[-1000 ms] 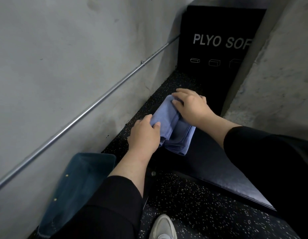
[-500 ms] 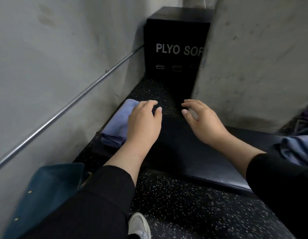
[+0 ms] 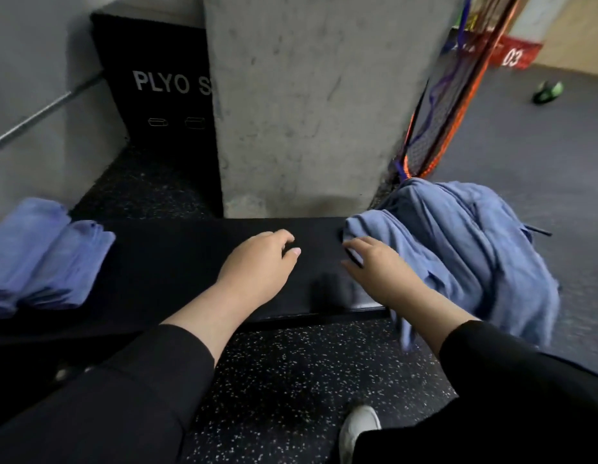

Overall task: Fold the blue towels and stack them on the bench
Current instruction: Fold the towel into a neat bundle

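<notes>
Both hands are hovering empty, fingers loosely spread: the right hand (image 3: 379, 269) nearing the unfolded blue towels (image 3: 458, 249) heaped at the desk's (image 3: 177, 262) right end, the left hand (image 3: 257, 262) over bare desk. The person would do best pinching one towel's edge, sparing the folded towels (image 3: 46, 259) lying far left.

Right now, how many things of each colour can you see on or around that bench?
Blue: 3, two folded towels and one unfolded pile
Black: 2, bench and plyo box
Green: 1, blurred object on the floor
White: 1, shoe
Total: 7
</notes>
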The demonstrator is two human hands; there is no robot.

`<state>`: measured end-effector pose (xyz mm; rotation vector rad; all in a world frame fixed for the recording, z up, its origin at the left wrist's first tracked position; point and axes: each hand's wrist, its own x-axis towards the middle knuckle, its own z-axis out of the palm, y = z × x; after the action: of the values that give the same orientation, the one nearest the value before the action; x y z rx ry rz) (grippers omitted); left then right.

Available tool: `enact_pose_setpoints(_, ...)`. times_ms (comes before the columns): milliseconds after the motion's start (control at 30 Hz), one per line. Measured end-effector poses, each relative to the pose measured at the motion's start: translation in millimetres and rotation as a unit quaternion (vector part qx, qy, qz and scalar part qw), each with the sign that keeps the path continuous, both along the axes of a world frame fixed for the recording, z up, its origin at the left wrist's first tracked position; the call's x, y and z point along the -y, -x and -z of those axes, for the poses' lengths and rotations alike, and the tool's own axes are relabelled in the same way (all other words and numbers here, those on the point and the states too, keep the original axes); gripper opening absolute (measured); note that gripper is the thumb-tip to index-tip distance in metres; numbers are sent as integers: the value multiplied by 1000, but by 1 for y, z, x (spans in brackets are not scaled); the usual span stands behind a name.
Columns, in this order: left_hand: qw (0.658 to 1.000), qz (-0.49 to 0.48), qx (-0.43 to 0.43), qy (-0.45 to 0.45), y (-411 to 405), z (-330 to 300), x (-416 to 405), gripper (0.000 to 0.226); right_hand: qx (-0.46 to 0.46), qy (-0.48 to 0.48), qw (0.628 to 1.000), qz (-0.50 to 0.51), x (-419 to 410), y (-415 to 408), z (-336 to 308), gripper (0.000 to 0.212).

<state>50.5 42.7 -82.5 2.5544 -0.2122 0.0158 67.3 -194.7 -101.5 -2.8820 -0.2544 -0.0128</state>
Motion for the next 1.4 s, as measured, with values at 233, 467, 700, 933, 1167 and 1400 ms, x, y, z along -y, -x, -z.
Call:
enact_pose_setpoints(233,999,13,-25,-27,-14,17,23,34,37,97,981,164,64,-11,14,34)
enact_pose_setpoints(467,999,17,-41,-28,-20,26,29,34,49,-8,968,246,77,-31,24,31)
enact_pose_setpoints(700,999,20,-44,10,-22,28,28,34,167,-238,934,207,60,-34,-22,42)
enact_pose_setpoints(933,993,27,-35,107,-19,19,29,41,146,-427,884,119,18,-27,-53,28)
enact_pose_setpoints(1167,949,15,-137,285,-19,20,28,65,16,-480,869,116,-25,-33,-41,41)
enact_pose_setpoints(1400,933,-45,-149,324,-23,31,19,46,-53,-509,854,90,-52,-36,-31,31)
